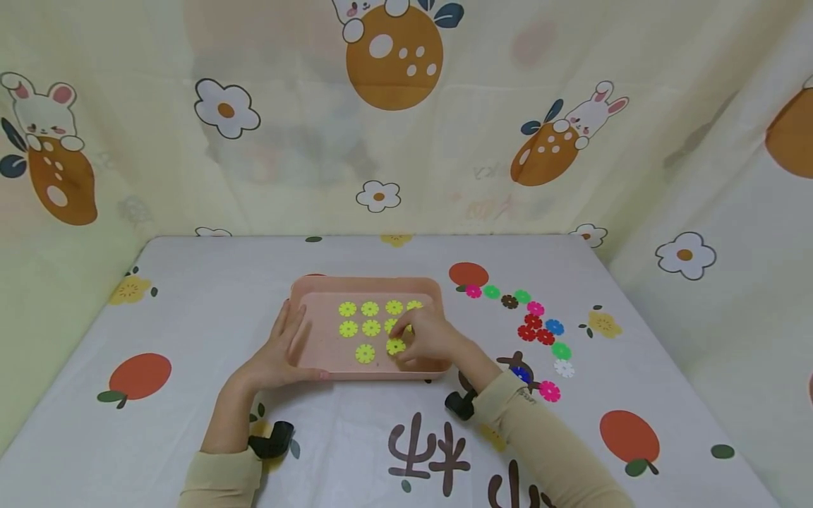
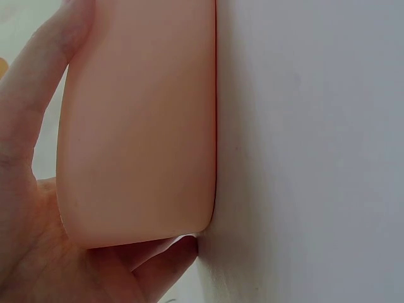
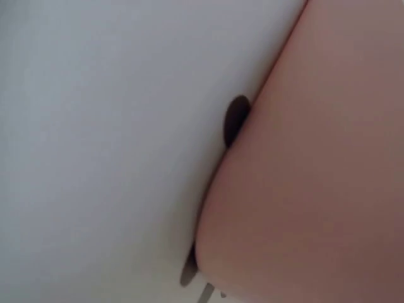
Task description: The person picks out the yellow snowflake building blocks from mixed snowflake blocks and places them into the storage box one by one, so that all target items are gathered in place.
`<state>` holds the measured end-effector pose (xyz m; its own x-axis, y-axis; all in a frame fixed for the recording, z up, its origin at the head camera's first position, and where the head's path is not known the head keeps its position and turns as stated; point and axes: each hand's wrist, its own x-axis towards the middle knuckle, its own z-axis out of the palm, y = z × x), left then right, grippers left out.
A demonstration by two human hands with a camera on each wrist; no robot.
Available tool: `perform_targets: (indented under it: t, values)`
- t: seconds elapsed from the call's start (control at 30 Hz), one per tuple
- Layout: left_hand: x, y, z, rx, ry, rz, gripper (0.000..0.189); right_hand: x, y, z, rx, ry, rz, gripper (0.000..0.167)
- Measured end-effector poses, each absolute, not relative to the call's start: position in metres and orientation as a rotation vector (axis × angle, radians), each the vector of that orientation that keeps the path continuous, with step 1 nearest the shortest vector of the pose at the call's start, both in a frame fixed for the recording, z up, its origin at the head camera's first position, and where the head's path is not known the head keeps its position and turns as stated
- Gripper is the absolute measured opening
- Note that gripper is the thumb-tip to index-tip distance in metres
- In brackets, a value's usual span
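A shallow pink tray (image 1: pixel 320 317) lies on the table with several bright yellow flower-shaped plastic pieces (image 1: pixel 370 328) laid out in rows in it. My left hand (image 1: pixel 272 358) grips the tray's near left corner, thumb along the front rim and fingers against the left side; the left wrist view shows the tray wall (image 2: pixel 139 126) between thumb and fingers. Over the tray's right part, my right hand (image 1: pixel 428 337) pinches a yellow flower-shaped piece (image 1: pixel 396 346) low in the front row. It partly covers the pieces behind. The right wrist view shows only the tray's outer wall (image 3: pixel 303 177) and tablecloth.
Right of the tray, loose flower-shaped pieces lie scattered, among them a pink piece (image 1: pixel 550 391), a blue piece (image 1: pixel 555 327), a white piece (image 1: pixel 564 368) and several red ones (image 1: pixel 533 322). A dark blue piece (image 1: pixel 522 374) lies close to the right forearm. A patterned curtain (image 1: pixel 286 176) stands behind the table.
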<state>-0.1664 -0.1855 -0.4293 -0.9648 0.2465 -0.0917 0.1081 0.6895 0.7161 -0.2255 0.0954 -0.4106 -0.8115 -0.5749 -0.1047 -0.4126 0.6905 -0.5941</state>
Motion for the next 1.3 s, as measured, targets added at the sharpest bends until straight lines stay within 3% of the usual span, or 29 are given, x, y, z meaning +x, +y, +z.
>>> perform_targets:
  t: [1.3]
  values:
    - [-0.1654,-0.1858,-0.4311,0.299,2.721,1.127,0.121,-0.2216,0.0933,-0.4108,-0.698,2.618,-0.756,0.025]
